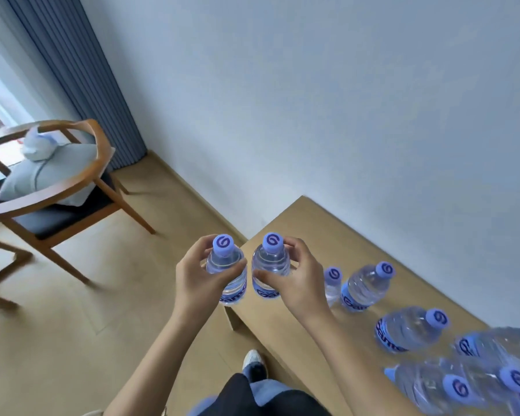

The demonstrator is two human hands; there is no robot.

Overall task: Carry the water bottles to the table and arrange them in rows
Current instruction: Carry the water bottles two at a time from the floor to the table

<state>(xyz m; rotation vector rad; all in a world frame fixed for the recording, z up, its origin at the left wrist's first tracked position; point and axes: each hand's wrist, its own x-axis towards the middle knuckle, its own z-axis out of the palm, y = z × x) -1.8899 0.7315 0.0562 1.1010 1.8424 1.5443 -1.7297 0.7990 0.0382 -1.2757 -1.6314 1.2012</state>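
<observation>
At the centre of the frame the left hand grips a small clear water bottle, fingers and thumb curled round its shoulder just under the purple cap, and the right hand grips a second water bottle the same way. Both bottles are upright, filled with clear water, caps on, blue labels low on their bodies, and they stand side by side almost touching, held above the near left corner of the light wooden desk. To the right on the desk, two more capped bottles stand close together, one partly hidden behind the right wrist. Further toward the lower right, another full bottle stands alone, and a blurred cluster of bottles fills the lower right corner. In the upper left of the frame a wooden armchair with a dark seat carries a grey cushion, beside a blue curtain.
</observation>
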